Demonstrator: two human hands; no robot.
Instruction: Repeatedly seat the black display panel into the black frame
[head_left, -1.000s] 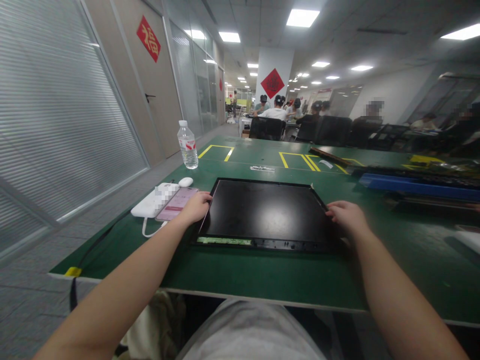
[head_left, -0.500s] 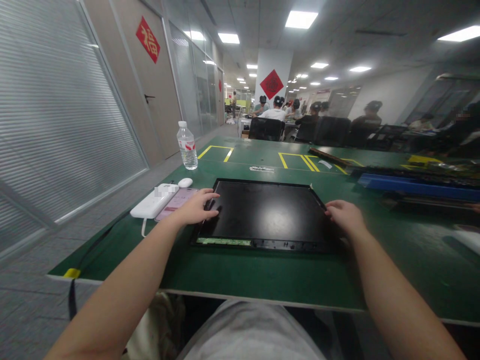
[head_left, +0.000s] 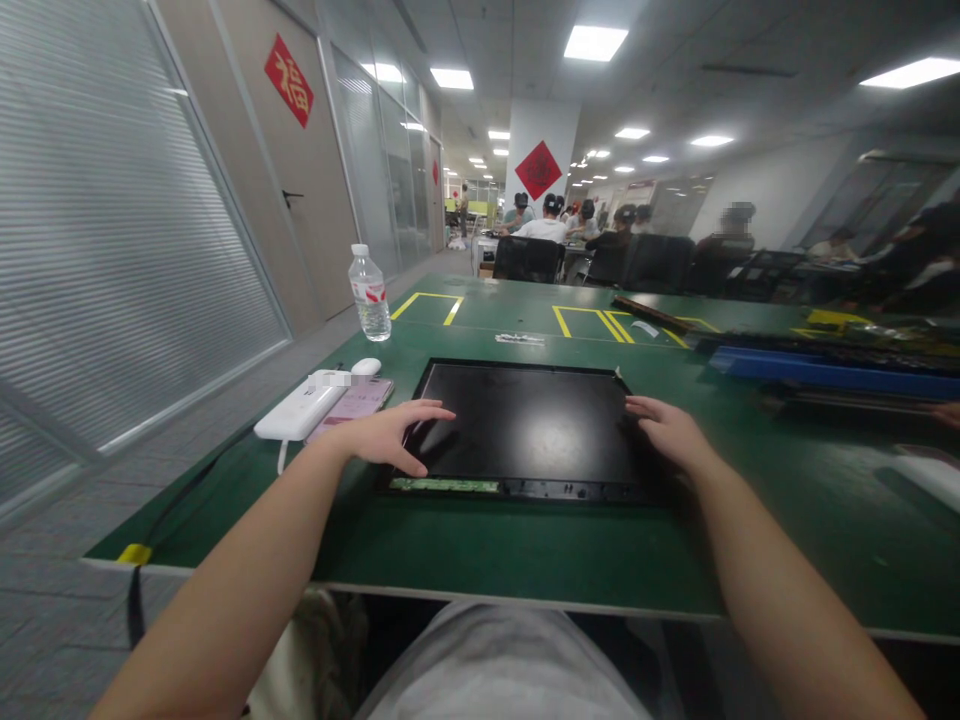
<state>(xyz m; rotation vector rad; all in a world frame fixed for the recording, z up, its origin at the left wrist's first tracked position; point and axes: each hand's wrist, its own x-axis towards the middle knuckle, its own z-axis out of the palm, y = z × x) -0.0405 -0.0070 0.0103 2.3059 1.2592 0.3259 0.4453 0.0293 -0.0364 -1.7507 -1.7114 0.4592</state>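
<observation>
A flat black display panel (head_left: 525, 420) in a dark frame lies on the green table (head_left: 480, 555). Along its near edge runs a strip of green circuit board (head_left: 446, 486), on the left half. My left hand (head_left: 390, 432) is over the panel's left edge, fingers and thumb spread apart, holding nothing. At the right edge is my right hand (head_left: 670, 432), its fingers stretched out over the frame with nothing gripped. Whether the fingertips press on the panel I cannot tell.
Left of the panel lie a white power bank (head_left: 304, 405) with a cable, a pink-screened phone (head_left: 352, 408) and a white oval case (head_left: 366, 367). A water bottle (head_left: 369, 295) stands behind them. Blue and dark strips (head_left: 817, 370) lie at right. People sit farther back.
My left hand has spread wider and shifted over the panel, its thumb moving toward the near edge. My right hand has moved slightly left, its fingers straightening. The panel appears still.
</observation>
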